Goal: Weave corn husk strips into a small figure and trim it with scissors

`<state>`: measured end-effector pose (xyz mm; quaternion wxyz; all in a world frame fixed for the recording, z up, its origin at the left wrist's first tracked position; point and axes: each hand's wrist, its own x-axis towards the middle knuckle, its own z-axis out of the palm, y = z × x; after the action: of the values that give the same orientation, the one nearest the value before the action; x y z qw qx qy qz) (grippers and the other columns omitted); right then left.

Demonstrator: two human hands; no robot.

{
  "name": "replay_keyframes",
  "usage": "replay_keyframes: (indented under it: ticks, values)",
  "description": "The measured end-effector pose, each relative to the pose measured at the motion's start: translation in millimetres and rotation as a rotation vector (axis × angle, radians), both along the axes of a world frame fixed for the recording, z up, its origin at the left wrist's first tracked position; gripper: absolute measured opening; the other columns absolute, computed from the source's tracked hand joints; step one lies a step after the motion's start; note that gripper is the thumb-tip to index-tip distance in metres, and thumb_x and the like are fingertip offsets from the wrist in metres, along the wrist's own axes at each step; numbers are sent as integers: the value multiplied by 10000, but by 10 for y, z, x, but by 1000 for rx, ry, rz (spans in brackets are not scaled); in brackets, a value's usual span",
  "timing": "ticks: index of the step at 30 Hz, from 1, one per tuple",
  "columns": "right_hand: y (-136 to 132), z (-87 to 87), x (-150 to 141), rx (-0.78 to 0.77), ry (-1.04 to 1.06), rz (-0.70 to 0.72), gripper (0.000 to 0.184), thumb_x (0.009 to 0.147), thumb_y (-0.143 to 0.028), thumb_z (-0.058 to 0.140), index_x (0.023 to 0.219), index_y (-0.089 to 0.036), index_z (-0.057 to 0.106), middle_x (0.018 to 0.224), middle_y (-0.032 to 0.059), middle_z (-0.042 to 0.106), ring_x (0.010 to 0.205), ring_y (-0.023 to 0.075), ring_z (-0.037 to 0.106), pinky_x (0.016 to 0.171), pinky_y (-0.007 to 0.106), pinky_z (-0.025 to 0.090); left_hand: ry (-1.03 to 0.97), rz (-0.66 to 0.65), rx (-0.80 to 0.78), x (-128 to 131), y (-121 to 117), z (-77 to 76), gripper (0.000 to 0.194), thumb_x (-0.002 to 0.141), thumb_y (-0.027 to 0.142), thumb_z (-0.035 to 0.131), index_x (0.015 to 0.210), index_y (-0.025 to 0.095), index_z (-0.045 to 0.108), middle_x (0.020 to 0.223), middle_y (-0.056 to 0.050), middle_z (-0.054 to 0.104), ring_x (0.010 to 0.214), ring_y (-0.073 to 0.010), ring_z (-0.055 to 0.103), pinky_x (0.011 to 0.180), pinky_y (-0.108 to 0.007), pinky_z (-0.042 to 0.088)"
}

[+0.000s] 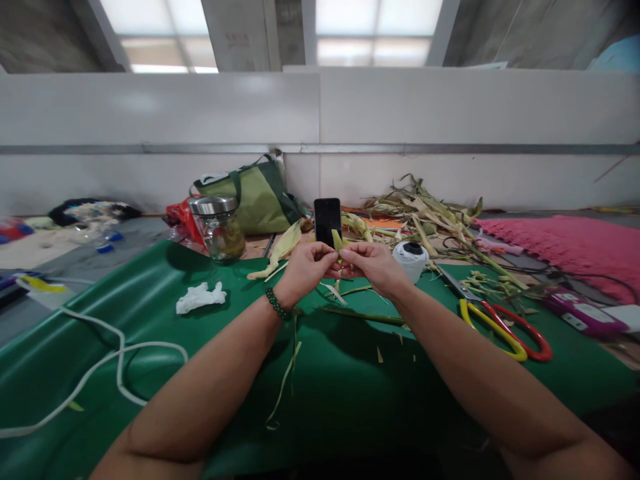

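Both hands meet above the green mat (320,400) in the middle of the view. My left hand (313,263), with a green bead bracelet (277,304) at its wrist, pinches a small piece of corn husk (337,240). From the other side my right hand (370,263) pinches the same husk, thumb and fingers pressed together. The husk's pointed tip rises between the fingertips; its lower part is mostly hidden. Just behind the hands a black phone (327,217) stands upright. Below them lie thin husk strips (363,316) on the mat.
Scissors (493,320) with yellow and red handles and husk scraps (485,283) lie right. A white spool (411,260) stands beside my right wrist. Dried corn stalks (425,207) are piled behind. Left are a glass jar (218,233), crumpled tissue (201,297) and a white cable (120,353).
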<state>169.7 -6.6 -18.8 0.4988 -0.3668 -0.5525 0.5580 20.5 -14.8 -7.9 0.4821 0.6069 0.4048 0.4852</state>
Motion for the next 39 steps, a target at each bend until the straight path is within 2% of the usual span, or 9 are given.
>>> replay_keyframes:
  ticks: [6,10,13,16,21,26,33,36,39]
  values:
    - [-4,7,7,19,-5,-12,392,516,-483,819,610,-148,637,529,-25,632,454,62,562,490,190,488,-18,-58,59,-6,-12,-3,68,676,158,682,668,141,616,602,0,672,561,-157,666,627,-339,600]
    - [-9,8,5,26,-4,-10,363,561,-464,801,661,-156,637,551,-25,638,478,69,572,498,197,489,-6,-33,20,-25,6,4,67,703,144,654,656,145,606,587,-1,669,552,-165,671,632,-358,600]
    - [-14,7,5,49,-16,14,354,541,-412,822,725,-160,656,585,-25,651,522,75,588,523,197,495,3,-28,7,-25,5,15,87,720,134,628,643,151,593,576,-3,668,534,-165,667,612,-352,596]
    - [-13,8,1,45,-18,17,364,524,-437,822,671,-155,647,566,-26,640,508,71,580,528,201,500,30,-31,17,-11,-17,30,112,738,152,607,629,152,584,561,-2,654,501,-156,648,566,-332,585]
    - [-1,15,-10,33,-37,-23,400,507,-496,814,620,-153,643,497,-41,597,444,62,541,474,194,483,33,8,116,4,-41,40,85,702,163,636,637,151,582,581,11,637,561,-154,651,580,-319,583]
    - [14,-1,-6,56,-69,-82,414,516,-520,802,599,-156,622,480,-50,575,419,58,516,444,191,464,63,-24,194,-13,-25,3,105,649,190,691,680,143,602,628,-4,656,602,-165,658,625,-337,582]
    - [-7,4,-3,85,-53,-37,425,536,-535,787,657,-158,634,542,-41,610,474,66,545,505,207,503,6,-57,90,-34,5,-12,119,678,230,674,651,154,586,602,4,662,584,-168,664,627,-349,586]
    - [-20,22,5,76,-33,-2,418,508,-485,820,716,-168,642,578,-38,636,513,76,577,531,208,509,18,-63,83,-43,5,-4,133,687,253,677,646,156,596,596,-2,661,562,-169,658,609,-345,582]
    - [-17,24,10,65,-38,11,419,513,-505,812,684,-167,634,571,-35,629,495,74,571,522,210,503,22,-64,107,-40,-2,-4,143,682,268,687,648,155,605,608,-9,664,575,-172,656,608,-345,582]
